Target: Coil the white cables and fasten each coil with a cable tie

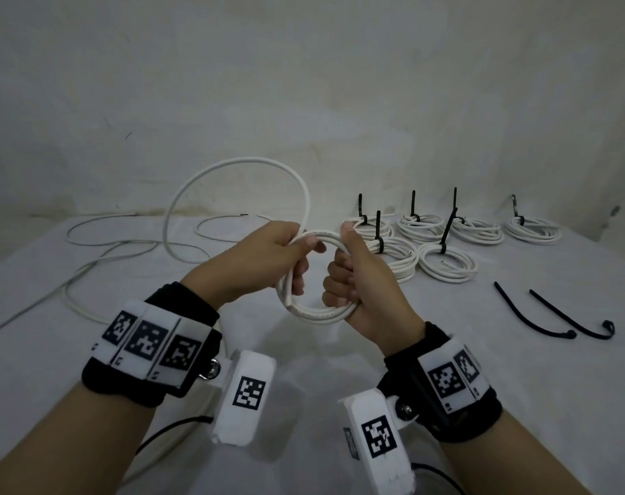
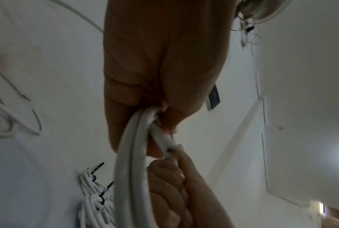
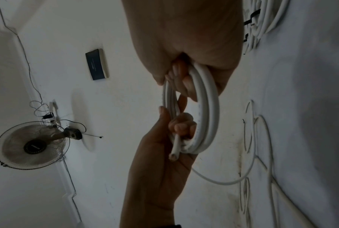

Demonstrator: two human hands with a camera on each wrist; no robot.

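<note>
Two grips clamp your half-wound round white plastic cable coil [image 1: 316, 276]: left hand [image 1: 268, 260] feeds, right hand [image 1: 361, 280] holds; the loose tail arcs up-left, nearer your left.

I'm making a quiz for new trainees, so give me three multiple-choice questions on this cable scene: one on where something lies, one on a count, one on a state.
1. Where do the loose ties lie?
A. right of the hands
B. left of the hands
C. on the held coil

2. How many tied coils are on the table?
A. three
B. six
C. nine

3. What state is the held coil in?
A. tied and set down
B. gripped by both hands, no tie on it
C. lying flat, untouched

Answers:
1 A, the two black ties rest on the table to the right of both hands.
2 B, six white coils with black ties sit at the back right.
3 B, the left hand and right hand each grip it, and no tie shows on it.
</note>
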